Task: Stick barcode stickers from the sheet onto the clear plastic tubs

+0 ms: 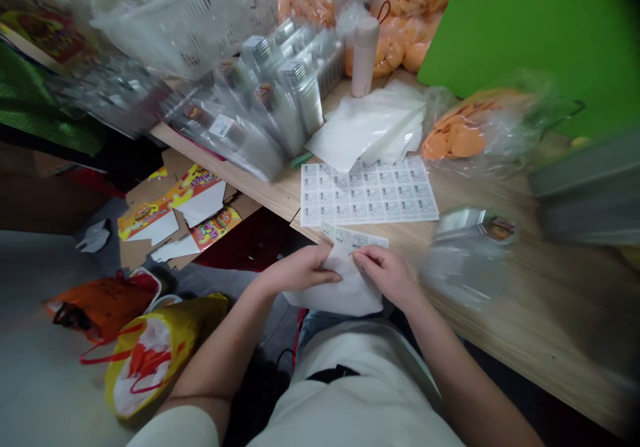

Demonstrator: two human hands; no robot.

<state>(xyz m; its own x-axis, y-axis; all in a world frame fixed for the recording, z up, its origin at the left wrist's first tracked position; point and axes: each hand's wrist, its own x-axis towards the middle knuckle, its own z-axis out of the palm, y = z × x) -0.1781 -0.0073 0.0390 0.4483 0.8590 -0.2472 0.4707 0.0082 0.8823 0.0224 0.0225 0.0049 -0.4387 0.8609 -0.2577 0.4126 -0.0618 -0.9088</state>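
A sticker sheet (345,287), its white backing turned toward me and a strip of printed labels showing at the top, is held at the table's front edge. My left hand (307,267) pinches its left part between thumb and fingers. At its upper right, the fingertips of my right hand (387,272) are closed on the sheet; whether a single label is between them I cannot make out. Just beyond lies another sheet of printed labels (370,197), flat on the table. A clear plastic package (467,254) with a burger picture rests to the right of my right hand.
White sheets (370,124) lie behind the labels, near a pale bottle (365,57). Clear packages (270,110) and a white basket (195,27) stand at the back left. A bag of orange pieces (465,134) lies right. Bags (165,354) and printed cartons (185,207) sit lower left.
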